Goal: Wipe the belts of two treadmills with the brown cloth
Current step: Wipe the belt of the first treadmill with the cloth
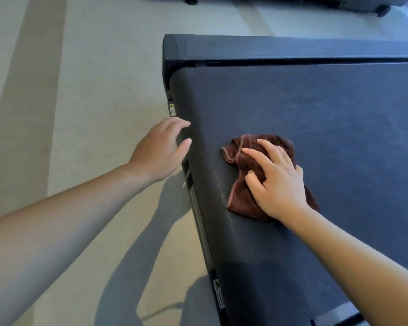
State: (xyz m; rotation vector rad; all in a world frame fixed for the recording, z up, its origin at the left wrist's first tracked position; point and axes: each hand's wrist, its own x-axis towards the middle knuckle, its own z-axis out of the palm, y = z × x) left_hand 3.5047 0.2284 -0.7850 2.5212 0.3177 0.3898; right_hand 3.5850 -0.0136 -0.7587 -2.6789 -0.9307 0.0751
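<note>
A dark treadmill belt (327, 128) fills the right half of the head view. The crumpled brown cloth (242, 198) lies on the belt close to its left end. My right hand (276, 180) presses down on the cloth, fingers bent into its folds. My left hand (159, 149) hovers at the belt's left end with fingers apart, its fingertips at or just touching the edge, holding nothing. A faint streak runs along the belt just left of the cloth.
The treadmill's dark frame rail (269, 49) borders the belt at the top. Pale floor (80, 90) lies to the left, with my arms' shadows on it. Part of another machine's base with a wheel (384, 10) shows at the top right.
</note>
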